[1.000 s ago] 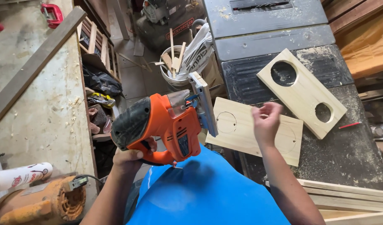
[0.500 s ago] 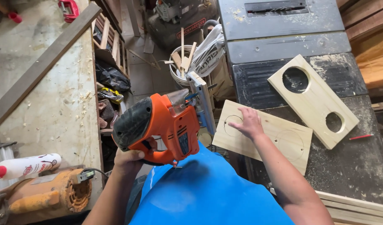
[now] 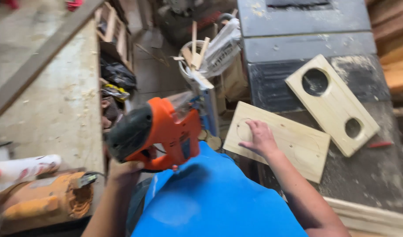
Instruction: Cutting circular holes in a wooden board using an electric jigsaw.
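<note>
My left hand [image 3: 124, 169] grips the handle of an orange and black jigsaw [image 3: 159, 131], held up in front of my blue shirt. My right hand [image 3: 259, 138] lies flat on a pale wooden board [image 3: 293, 140] with pencilled circles on it. That board sits at the left edge of a dark worktop [image 3: 368, 175] and overhangs it a little. Another wooden board [image 3: 332, 103], with two round holes cut through it, lies farther back on the same worktop.
A dusty workbench [image 3: 56, 105] runs along the left, with an orange motor [image 3: 48, 202] and a white tube [image 3: 23, 166] near its front. A white bucket [image 3: 195, 61] of wood scraps stands on the floor between the benches. Timber strips [image 3: 372, 217] lie at lower right.
My right hand came down from above the board and now presses flat on its left end. The jigsaw stays in my left hand, and the view has shifted slightly.
</note>
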